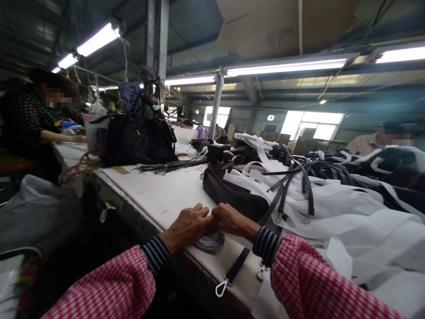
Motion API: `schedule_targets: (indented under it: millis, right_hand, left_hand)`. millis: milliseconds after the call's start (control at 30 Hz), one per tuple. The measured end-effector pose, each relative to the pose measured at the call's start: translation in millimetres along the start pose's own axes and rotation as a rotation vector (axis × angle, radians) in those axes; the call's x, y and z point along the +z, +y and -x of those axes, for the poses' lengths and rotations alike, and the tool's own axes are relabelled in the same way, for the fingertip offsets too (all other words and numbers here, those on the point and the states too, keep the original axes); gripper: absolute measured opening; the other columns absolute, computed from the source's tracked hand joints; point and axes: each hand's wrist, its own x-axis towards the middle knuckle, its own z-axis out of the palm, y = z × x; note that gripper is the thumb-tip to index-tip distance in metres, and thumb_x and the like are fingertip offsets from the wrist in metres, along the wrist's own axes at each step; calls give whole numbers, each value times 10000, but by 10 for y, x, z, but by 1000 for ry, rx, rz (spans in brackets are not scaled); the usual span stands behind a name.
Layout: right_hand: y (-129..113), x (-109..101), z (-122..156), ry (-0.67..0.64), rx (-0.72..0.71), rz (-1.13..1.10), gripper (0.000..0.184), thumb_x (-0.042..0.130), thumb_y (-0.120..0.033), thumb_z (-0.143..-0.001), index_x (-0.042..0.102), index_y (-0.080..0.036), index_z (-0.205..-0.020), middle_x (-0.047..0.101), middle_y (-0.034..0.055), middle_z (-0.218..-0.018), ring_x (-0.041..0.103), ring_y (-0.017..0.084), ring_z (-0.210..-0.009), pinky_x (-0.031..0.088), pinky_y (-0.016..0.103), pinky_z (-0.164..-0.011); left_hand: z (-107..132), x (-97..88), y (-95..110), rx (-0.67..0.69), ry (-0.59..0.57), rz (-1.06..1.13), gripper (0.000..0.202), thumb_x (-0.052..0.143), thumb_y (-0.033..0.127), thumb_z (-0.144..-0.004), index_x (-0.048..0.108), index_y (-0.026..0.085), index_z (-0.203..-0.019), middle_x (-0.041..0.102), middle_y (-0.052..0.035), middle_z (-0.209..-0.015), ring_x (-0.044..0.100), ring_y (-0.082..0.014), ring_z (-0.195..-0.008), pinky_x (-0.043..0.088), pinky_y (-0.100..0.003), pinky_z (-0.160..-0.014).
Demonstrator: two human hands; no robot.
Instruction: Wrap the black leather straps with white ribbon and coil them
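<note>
Left grip (187, 227) and right grip (232, 220) touch at near edge of table (159, 195), coiled strap (210, 243) under them. Bag (232, 195) on table just behind right grip. Clasp strap (232, 271) before right grip, nearer the person. Sheet pile (358, 230) right of right grip. Handbag (139, 137) on table well behind left grip.

1. Grey-white coil (212, 243) at the near table edge: mostly covered by left grip (187, 227) and right grip (232, 220). Material not readable.
2. Where the two grips meet, digits overlap. Clamped on the coil or only resting, cannot tell.
3. Black strap (236, 268): upper end hidden under the right sleeve (308, 279), itself cut by the bottom edge.
4. Dark bag (232, 192): right part buried under white sheets (348, 212).
5. Far table end: items too small and blurred.
</note>
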Motion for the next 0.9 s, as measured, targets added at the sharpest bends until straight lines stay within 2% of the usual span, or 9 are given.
schedule_targets:
  millis: [67, 167, 300, 400, 500, 600, 767, 900]
  right_hand:
    - [-1, 4, 21, -12, -17, -1, 83, 620, -103, -712, 696, -120, -741, 575, -10, -635, 468, 103, -595, 265, 241, -528]
    - [21, 6, 43, -24, -52, -13, 70, 616, -106, -721, 676, -132, -744, 557, -19, -651, 462, 100, -607, 272, 239, -543]
    - [78, 22, 69, -49, -93, -43, 119, 584, -78, -742, 682, -130, -784, 573, -9, -691, 489, 101, -609, 315, 227, -556]
    - [106, 37, 100, -73, -107, -66, 257, 548, -33, -744, 707, -131, -920, 621, 20, -814, 537, 106, -623, 363, 214, -559]
    - [97, 45, 142, -59, -114, -64, 329, 521, -4, -754, 706, -141, -988, 617, 52, -911, 585, 140, -740, 422, 224, -641]
    - [80, 39, 180, -45, -118, -63, 325, 511, 16, -741, 694, -143, -958, 579, 54, -919, 585, 153, -792, 436, 227, -671]
    - [75, 2, 197, -107, -123, -117, 297, 494, -12, -740, 662, -148, -944, 564, 25, -899, 544, 90, -586, 374, 195, -496]
    - [34, -26, 192, -82, -143, -101, 258, 508, 15, -682, 625, -155, -836, 556, 12, -855, 524, 106, -657, 366, 218, -579]
  left_hand:
    - [5, 7, -1, 54, 0, -17, 18, 628, 224, -994, 644, 232, -999, 673, -43, -1004, 578, -241, -956, 425, -335, -686]
    - [26, 15, 4, 83, 6, -27, 85, 596, 198, -1011, 639, 223, -943, 680, -30, -963, 583, -222, -946, 419, -331, -696]
    - [39, 17, 9, 23, 19, -15, 109, 612, 255, -1010, 653, 207, -921, 680, -28, -906, 592, -221, -923, 410, -325, -664]
    - [29, 24, 1, -23, 28, 18, 185, 639, 362, -993, 662, 203, -903, 692, -23, -928, 603, -224, -947, 423, -321, -684]
    - [23, 29, -18, -66, 35, 50, 222, 672, 397, -965, 663, 195, -872, 702, -17, -944, 611, -219, -966, 430, -316, -713]
    - [27, 27, -37, -100, 39, 82, 239, 687, 436, -943, 676, 203, -890, 713, -4, -939, 616, -213, -974, 432, -313, -739]
    - [36, 8, -28, -133, 40, 116, 226, 698, 433, -937, 685, 211, -896, 722, 2, -952, 619, -213, -988, 431, -311, -755]
    - [13, -20, -29, -153, 33, 119, 186, 747, 387, -912, 688, 211, -912, 722, -5, -945, 626, -222, -977, 428, -313, -730]
